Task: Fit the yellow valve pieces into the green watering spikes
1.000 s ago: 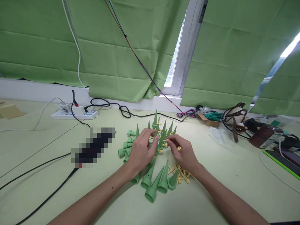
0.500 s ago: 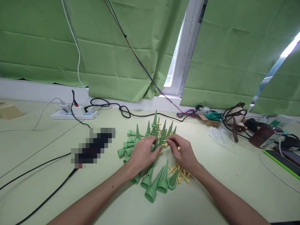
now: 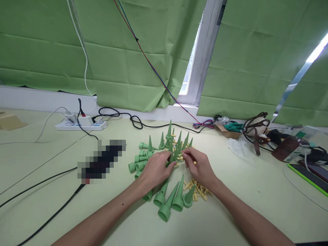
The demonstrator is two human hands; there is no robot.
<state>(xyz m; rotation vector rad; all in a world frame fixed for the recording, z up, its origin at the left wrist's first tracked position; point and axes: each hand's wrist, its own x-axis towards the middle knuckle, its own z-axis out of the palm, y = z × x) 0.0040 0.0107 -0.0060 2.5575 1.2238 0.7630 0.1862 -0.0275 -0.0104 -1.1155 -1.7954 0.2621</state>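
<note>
My left hand (image 3: 159, 167) is closed around a green plastic cone spike, mostly hidden by the fingers. Just to its right, my right hand (image 3: 200, 165) pinches a small pale-yellow plastic fitting, only partly seen at the fingertips. Beyond both hands stands a cluster of upright green cones (image 3: 169, 130), several with yellow fittings on their sides. More green cones (image 3: 140, 166) lie left of my left hand, and a few loose ones (image 3: 165, 212) lie in front of my wrists. A pile of loose yellow fittings (image 3: 201, 192) rests below my right hand.
A white power strip (image 3: 99, 126) with plugs sits at the back left, and a black cable (image 3: 153, 126) runs along the wall. A blurred dark object (image 3: 102, 162) lies at left. At right are a clear plastic bag (image 3: 239, 148), a brown container (image 3: 283, 148) and a green-edged phone (image 3: 307, 179).
My right fingertips have shifted very slightly, and the yellow fitting between them shows less. My left hand stays almost in place, and the cones and the pile have not moved.
</note>
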